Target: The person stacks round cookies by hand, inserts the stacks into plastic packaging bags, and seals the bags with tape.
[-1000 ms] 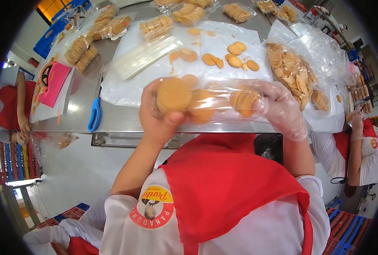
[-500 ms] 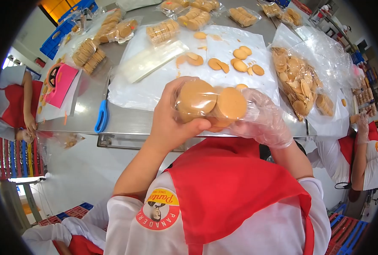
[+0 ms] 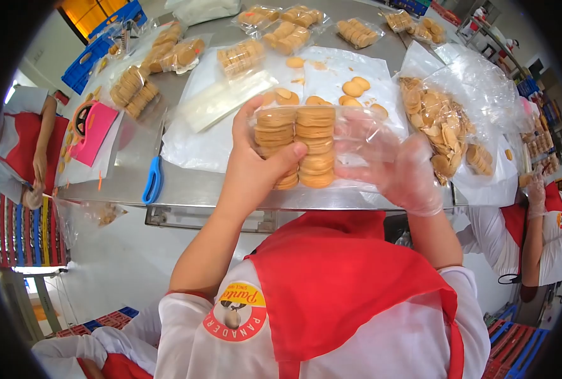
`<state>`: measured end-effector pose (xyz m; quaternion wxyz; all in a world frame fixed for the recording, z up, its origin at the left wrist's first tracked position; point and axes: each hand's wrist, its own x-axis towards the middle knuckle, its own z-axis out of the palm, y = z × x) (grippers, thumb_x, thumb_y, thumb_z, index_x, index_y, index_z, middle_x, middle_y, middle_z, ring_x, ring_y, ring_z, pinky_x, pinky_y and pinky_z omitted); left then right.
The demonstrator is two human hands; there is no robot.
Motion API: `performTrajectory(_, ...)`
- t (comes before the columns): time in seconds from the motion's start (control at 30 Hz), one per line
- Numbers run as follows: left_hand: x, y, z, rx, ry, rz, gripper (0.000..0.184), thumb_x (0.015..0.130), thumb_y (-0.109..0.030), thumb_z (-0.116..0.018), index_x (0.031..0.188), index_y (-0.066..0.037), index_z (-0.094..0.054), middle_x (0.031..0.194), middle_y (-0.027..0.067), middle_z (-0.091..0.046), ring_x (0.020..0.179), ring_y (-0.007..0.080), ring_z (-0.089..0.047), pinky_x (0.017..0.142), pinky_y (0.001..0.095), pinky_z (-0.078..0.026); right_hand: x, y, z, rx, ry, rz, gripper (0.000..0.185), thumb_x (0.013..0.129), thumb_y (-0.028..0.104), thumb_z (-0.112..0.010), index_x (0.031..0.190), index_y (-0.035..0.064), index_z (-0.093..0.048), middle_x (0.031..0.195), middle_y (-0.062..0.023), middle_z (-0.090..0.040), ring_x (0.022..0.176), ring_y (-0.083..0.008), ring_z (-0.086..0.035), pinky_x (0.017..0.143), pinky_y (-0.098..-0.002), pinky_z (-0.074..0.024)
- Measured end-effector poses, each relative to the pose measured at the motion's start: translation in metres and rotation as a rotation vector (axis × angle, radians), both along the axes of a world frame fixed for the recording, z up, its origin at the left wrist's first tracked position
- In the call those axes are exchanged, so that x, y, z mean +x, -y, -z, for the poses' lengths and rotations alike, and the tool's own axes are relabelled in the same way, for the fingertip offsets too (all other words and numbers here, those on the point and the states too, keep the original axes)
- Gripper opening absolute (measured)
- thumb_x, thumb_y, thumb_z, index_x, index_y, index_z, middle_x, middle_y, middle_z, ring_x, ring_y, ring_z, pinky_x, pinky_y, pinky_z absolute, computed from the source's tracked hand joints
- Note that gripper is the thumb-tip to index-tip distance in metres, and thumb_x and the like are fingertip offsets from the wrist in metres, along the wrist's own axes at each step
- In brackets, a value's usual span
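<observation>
My left hand (image 3: 250,161), bare, grips a clear plastic bag of round flat cookies (image 3: 316,148), with the thumb across its front. The cookies stand in two stacks side by side, edges toward me. My right hand (image 3: 398,161), in a clear plastic glove, is at the loose right end of the bag. Its fingers are stretched out and apart, partly seen through the plastic. Behind the bag, a white sheet (image 3: 186,148) on the metal table bears loose cookies (image 3: 355,87) and a stack of flat clear bags (image 3: 230,98).
A large plastic bag of broken cookies (image 3: 439,120) lies to the right. Filled cookie packs (image 3: 240,58) sit along the back. At left are a blue handle-shaped object (image 3: 152,180) and a pink tape dispenser (image 3: 94,132). People stand at both sides, one arm (image 3: 44,148) at left.
The cookie bag has turned from showing round cookie faces to showing the stacked edges. My right hand has opened and shifted right, off the cookies.
</observation>
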<state>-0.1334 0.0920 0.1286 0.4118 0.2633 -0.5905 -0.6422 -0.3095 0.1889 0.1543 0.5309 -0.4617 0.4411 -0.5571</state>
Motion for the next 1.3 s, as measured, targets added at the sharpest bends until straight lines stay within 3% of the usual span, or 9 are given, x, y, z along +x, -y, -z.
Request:
performTrajectory(0.03, -0.002, 0.000, -0.001, -0.009, 0.018, -0.009, 0.079, 0.069, -0.015, -0.071, 0.130, -0.006, -0.021, 0.112, 0.0175, -0.048, 0.100, 0.0222, -0.052, 0.083, 0.0324, -0.045, 0.001, -0.001, 0.002, -0.002, -0.218, 0.059, 0.048, 0.084, 0.021, -0.055, 0.123, -0.0035, -0.040, 0.120, -0.0127, -0.046, 0.108, -0.0205, -0.046, 0.090, -0.0327, -0.0391)
performTrajectory(0.07, -0.003, 0.001, -0.002, -0.039, 0.044, -0.005, 0.080, 0.069, -0.015, -0.071, 0.130, -0.006, -0.021, 0.113, 0.0176, -0.048, 0.101, 0.0223, -0.052, 0.083, 0.0324, -0.045, 0.003, -0.007, 0.005, -0.022, 0.081, 0.034, 0.046, 0.085, 0.018, -0.054, 0.123, -0.0032, -0.041, 0.119, -0.0115, -0.047, 0.107, -0.0188, -0.047, 0.089, -0.0303, -0.0396)
performTrajectory(0.47, 0.001, 0.007, -0.005, -0.128, 0.114, 0.068, 0.080, 0.067, -0.020, -0.073, 0.129, -0.007, -0.023, 0.117, 0.0166, -0.043, 0.108, 0.0231, -0.046, 0.090, 0.0329, -0.039, 0.009, -0.009, -0.006, -0.029, 0.083, 0.077, 0.042, 0.090, 0.027, -0.045, 0.121, -0.0013, -0.044, 0.118, -0.0115, -0.047, 0.105, -0.0217, -0.050, 0.086, -0.0331, -0.0444)
performTrajectory(0.7, 0.018, 0.016, -0.016, -0.303, 0.329, 0.287, 0.065, 0.066, -0.028, -0.071, 0.118, -0.003, -0.042, 0.117, 0.0124, -0.047, 0.112, 0.0242, -0.044, 0.096, 0.0350, -0.033, -0.022, -0.026, -0.020, 0.015, -0.425, -0.053, 0.038, 0.084, 0.028, -0.048, 0.115, 0.0081, -0.052, 0.116, -0.0103, -0.051, 0.100, -0.0211, -0.053, 0.087, -0.0308, -0.0413)
performTrajectory(0.73, 0.016, 0.011, -0.024, -0.397, 0.380, 0.325, 0.064, 0.065, -0.028, -0.072, 0.117, -0.002, -0.044, 0.117, 0.0127, -0.049, 0.112, 0.0246, -0.045, 0.095, 0.0352, -0.034, -0.028, -0.021, -0.012, -0.416, -0.808, -0.057, 0.036, 0.086, 0.032, -0.040, 0.114, 0.0112, -0.052, 0.114, -0.0124, -0.051, 0.098, -0.0258, -0.052, 0.086, -0.0326, -0.0417)
performTrajectory(0.77, 0.016, 0.006, -0.027, -0.418, 0.445, 0.388, 0.069, 0.064, -0.028, -0.073, 0.120, -0.003, -0.042, 0.117, 0.0133, -0.049, 0.110, 0.0250, -0.047, 0.093, 0.0356, -0.036, -0.023, -0.026, -0.028, -0.392, -0.868, -0.120, 0.034, 0.087, 0.032, -0.039, 0.111, 0.0121, -0.053, 0.113, -0.0125, -0.051, 0.096, -0.0270, -0.052, 0.084, -0.0339, -0.0419)
performTrajectory(0.87, 0.001, -0.006, -0.044, -0.439, 0.739, 0.573, 0.081, 0.062, -0.030, -0.074, 0.127, -0.003, -0.034, 0.117, 0.0172, -0.049, 0.106, 0.0250, -0.050, 0.087, 0.0362, -0.042, -0.018, -0.032, -0.039, -0.532, -0.902, -0.204, 0.027, 0.085, 0.027, -0.038, 0.101, 0.0127, -0.055, 0.102, -0.0134, -0.055, 0.088, -0.0314, -0.053, 0.075, -0.0384, -0.0428)
performTrajectory(1.1, -0.011, -0.004, -0.024, -0.354, 0.496, 0.595, 0.080, 0.058, -0.007, -0.068, 0.128, -0.003, -0.029, 0.105, 0.0155, -0.056, 0.096, 0.0230, -0.055, 0.084, 0.0323, -0.042, -0.016, -0.039, -0.047, -0.408, -0.923, -0.179, 0.024, 0.081, 0.025, -0.042, 0.092, 0.0102, -0.059, 0.087, -0.0135, -0.059, 0.081, -0.0318, -0.054, 0.072, -0.0390, -0.0434)
performTrajectory(1.3, 0.000, 0.011, -0.046, -0.105, 0.215, 0.558, 0.095, 0.064, -0.045, -0.071, 0.135, -0.007, -0.019, 0.117, 0.0176, -0.047, 0.104, 0.0236, -0.050, 0.086, 0.0341, -0.042, -0.018, -0.028, -0.025, -0.424, -0.863, -0.099, 0.031, 0.088, 0.030, -0.040, 0.112, 0.0129, -0.051, 0.103, -0.0117, -0.055, 0.088, -0.0273, -0.055, 0.074, -0.0363, -0.0458)
